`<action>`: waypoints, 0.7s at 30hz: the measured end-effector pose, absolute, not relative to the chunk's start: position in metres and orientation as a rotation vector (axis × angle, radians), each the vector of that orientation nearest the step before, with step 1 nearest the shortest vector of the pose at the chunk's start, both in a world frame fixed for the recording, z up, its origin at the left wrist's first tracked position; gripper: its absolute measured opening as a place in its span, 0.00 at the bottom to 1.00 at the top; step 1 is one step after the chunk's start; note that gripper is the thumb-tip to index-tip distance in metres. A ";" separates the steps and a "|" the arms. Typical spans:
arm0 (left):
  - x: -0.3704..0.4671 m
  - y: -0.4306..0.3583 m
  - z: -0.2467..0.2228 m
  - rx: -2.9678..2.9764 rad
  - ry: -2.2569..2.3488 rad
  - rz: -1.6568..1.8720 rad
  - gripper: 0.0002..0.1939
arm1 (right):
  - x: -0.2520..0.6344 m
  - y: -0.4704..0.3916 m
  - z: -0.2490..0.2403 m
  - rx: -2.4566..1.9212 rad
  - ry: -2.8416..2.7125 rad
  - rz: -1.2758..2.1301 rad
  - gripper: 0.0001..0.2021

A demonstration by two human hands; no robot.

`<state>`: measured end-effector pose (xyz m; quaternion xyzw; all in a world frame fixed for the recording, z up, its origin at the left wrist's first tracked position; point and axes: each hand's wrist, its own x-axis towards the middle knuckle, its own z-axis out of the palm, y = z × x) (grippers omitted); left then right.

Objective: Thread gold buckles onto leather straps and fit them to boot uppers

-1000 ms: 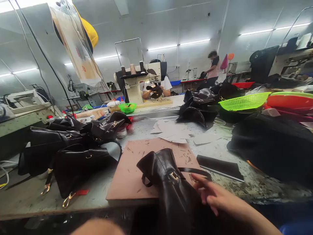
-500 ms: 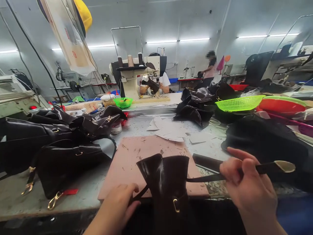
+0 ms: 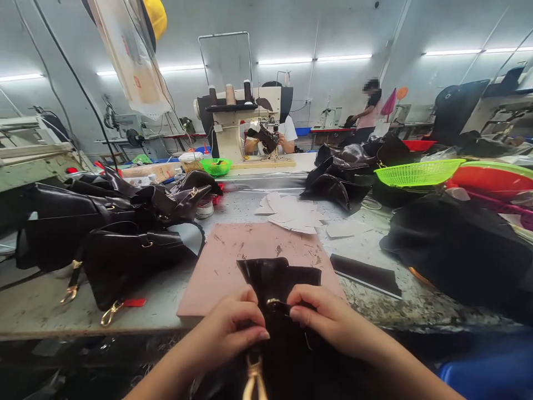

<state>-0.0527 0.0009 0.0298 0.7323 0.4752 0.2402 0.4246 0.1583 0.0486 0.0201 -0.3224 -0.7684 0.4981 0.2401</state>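
Note:
A dark leather piece (image 3: 266, 272) lies over the front edge of a pink board (image 3: 225, 250) and hangs down toward me. At its left side is my left hand (image 3: 244, 322), fingers pinched together on part of the dark leather; a gold clasp (image 3: 255, 378) dangles just below. My right hand (image 3: 314, 308) pinches a thin dark strap, whose gold metal tip (image 3: 273, 301) points left across the leather. Both hands are close together, with a small gap between them.
Dark leather bags (image 3: 120, 261) are piled at the left. Paper pieces (image 3: 291, 214) lie behind the board, a dark strip (image 3: 366, 275) to its right. Farther right are black material (image 3: 453, 250) and a green basket (image 3: 420, 173). A person works at a sewing machine (image 3: 229, 125) ahead.
My right hand has moved left with the strap, from the right side to the leather piece. My left hand has shifted right and slightly up. The gold clasp now shows below it.

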 end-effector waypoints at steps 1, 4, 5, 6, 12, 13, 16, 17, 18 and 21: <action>-0.052 0.000 0.031 1.886 1.178 0.588 0.07 | 0.158 0.049 0.022 -0.889 -2.055 1.421 0.08; -0.057 -0.001 0.025 2.011 1.148 0.543 0.05 | 0.157 0.047 0.024 -0.932 -1.937 1.505 0.08; -0.062 -0.001 0.021 2.029 1.196 0.582 0.06 | 0.157 0.046 0.024 -0.952 -1.931 1.495 0.08; -0.068 0.000 0.015 2.023 1.297 0.649 0.07 | 0.158 0.045 0.023 -0.972 -1.936 1.480 0.08; -0.095 0.001 -0.019 1.885 1.812 0.519 0.08 | 0.164 0.033 0.021 -1.004 -2.026 1.356 0.09; -0.094 -0.001 -0.024 1.931 1.775 0.498 0.10 | 0.166 0.029 0.022 -0.996 -2.038 1.326 0.09; -0.082 -0.007 -0.038 2.025 1.656 0.549 0.11 | 0.167 0.016 0.027 -0.955 -2.098 1.216 0.09; -0.079 -0.008 -0.041 2.007 1.634 0.561 0.07 | 0.166 0.012 0.029 -0.939 -2.140 1.179 0.09; -0.077 -0.010 -0.042 1.963 1.621 0.583 0.05 | 0.166 0.009 0.030 -0.925 -2.192 1.145 0.08; -0.080 -0.014 -0.036 1.669 1.543 0.719 0.05 | 0.161 0.005 0.028 -0.928 -2.327 1.072 0.08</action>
